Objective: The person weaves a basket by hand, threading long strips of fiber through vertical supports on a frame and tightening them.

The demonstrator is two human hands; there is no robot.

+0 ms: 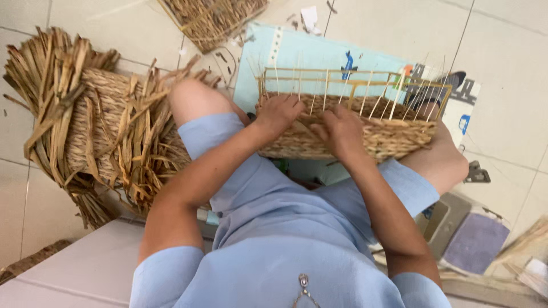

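On the person's lap, both hands work the near wall of a half-woven basket (354, 134), which rests across the knees above the pale blue mat (297, 54). Left hand (278, 114) presses with curled fingers against the woven rim, seemingly pinching a strand; whether a strand is actually held cannot be confirmed, since the fingertips are buried in the weave. Right hand (341, 132) lies just beside it, fingers bent down over the outer wall, also closed against the fibre. 1 wire frame (354, 74) stands above the woven band, with thin upright stakes (377, 97) rising through it. Risk 1: the stakes look slender and unsupported above the weave, so a hard pull by either hand could bend or snap them. Risk 2: the basket sits balanced on the knees only, and a sideways tug may tip it toward the floor tiles (502, 40). Risk 3: stake ends point up toward the wrists and could scratch them. Risk 4: dry fibre may split if folded sharply. Further out, a finished woven piece with loose untrimmed leaf ends (97, 125) stands at the left knee, touching the leg; stray ends could catch a sleeve. Another woven frame (211, 20) lies beyond, well apart. Small blocks (474, 242) sit at the lower right.
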